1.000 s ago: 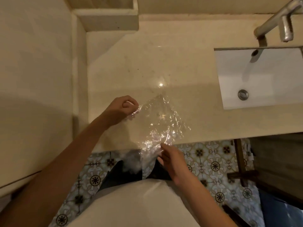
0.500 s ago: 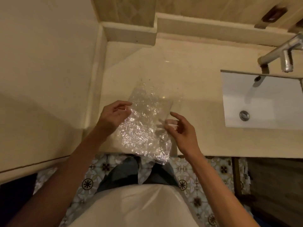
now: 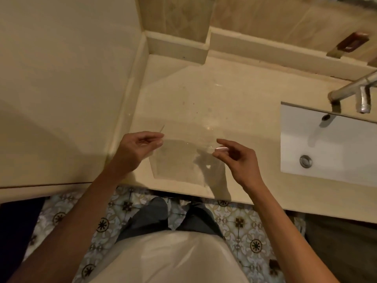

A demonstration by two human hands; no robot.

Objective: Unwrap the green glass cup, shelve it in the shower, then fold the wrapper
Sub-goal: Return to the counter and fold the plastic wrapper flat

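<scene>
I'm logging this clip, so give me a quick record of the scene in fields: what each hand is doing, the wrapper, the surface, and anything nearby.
left hand: pinching the wrapper's left upper corner
right hand: pinching the wrapper's right upper corner
wrapper: clear plastic sheet, stretched flat between the hands, above the countertop
countertop: beige stone, bare behind the wrapper
sink: white basin, to the right
tap: metal, over the sink
green glass cup: not in view

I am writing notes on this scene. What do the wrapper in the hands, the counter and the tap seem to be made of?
Wrapper: thin clear plastic film, probably; the counter shows through it and it catches small glints.
Counter: polished beige stone or a stone look-alike; smooth, faintly speckled, slightly reflective.
Tap: metal, a dull silver finish with bright highlights.
</scene>
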